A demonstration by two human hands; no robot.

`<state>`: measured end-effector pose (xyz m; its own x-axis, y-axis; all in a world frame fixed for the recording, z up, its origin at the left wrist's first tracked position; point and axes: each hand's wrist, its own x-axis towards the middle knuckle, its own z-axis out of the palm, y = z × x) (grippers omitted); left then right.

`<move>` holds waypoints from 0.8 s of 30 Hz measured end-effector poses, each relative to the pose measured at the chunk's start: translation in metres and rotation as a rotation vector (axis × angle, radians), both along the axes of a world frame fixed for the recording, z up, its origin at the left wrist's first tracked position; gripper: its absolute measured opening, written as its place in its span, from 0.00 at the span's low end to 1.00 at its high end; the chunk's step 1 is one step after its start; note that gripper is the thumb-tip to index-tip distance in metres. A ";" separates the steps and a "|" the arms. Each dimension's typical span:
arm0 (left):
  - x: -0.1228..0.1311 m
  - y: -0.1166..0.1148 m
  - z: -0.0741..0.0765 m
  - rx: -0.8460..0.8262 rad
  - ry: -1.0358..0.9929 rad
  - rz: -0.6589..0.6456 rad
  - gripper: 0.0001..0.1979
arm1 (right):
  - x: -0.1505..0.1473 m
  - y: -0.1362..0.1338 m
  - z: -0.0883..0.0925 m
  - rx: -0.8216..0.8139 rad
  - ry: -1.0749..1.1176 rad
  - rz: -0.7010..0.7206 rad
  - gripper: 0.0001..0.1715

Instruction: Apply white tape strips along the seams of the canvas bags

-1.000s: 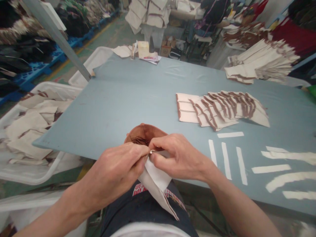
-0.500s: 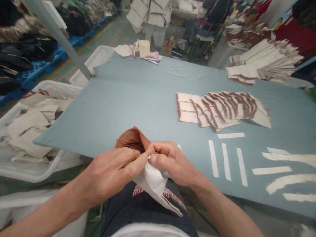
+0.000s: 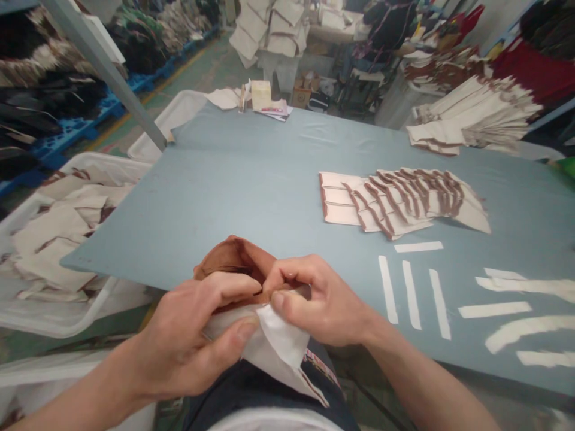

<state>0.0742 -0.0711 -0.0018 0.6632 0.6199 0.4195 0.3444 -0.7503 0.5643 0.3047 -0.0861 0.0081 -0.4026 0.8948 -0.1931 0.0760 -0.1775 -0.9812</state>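
Close to my body, at the table's near edge, I hold a brown-and-white fabric pouch (image 3: 236, 250). Its brown inside gapes open toward the table, and a white flap (image 3: 284, 336) hangs down over my lap. My left hand (image 3: 193, 335) is closed on the pouch's left side, fingers behind the rim and thumb on the white front. With thumb and fingertips, my right hand (image 3: 321, 299) pinches the rim at the top of the white flap. The fingertips hide part of the rim.
Overlapping cream pieces with brown edges (image 3: 341, 197) lie on the blue table (image 3: 233, 173). Several white strips (image 3: 413, 293) are at right. A stack of cream fabric (image 3: 485, 114) stands at the far right. A bin of fabric pieces (image 3: 85, 320) is at left; a person (image 3: 390, 30) sits beyond.
My left hand has shifted left and its thumb has come away from the right hand's fingertips, down onto the white front. The pouch's rim is spread wider.
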 end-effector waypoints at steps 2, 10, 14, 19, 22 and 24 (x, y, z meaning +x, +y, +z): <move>0.002 0.001 0.008 -0.120 -0.005 -0.017 0.13 | 0.000 -0.003 0.003 0.123 -0.066 -0.019 0.07; 0.022 0.027 -0.027 -0.072 -0.258 -0.091 0.28 | -0.015 -0.004 -0.005 0.225 0.131 -0.108 0.06; 0.028 0.027 -0.041 -0.136 -0.273 -0.067 0.30 | -0.011 -0.001 -0.013 0.363 -0.021 -0.126 0.06; 0.020 0.031 -0.011 -0.212 -0.161 -0.110 0.36 | 0.003 -0.001 -0.008 0.703 -0.291 -0.073 0.08; 0.021 0.034 0.012 -0.216 -0.067 -0.135 0.32 | 0.010 0.001 -0.001 0.807 -0.327 -0.041 0.09; 0.027 0.034 0.020 -0.155 -0.033 -0.145 0.29 | 0.014 0.003 0.003 0.861 -0.344 -0.013 0.09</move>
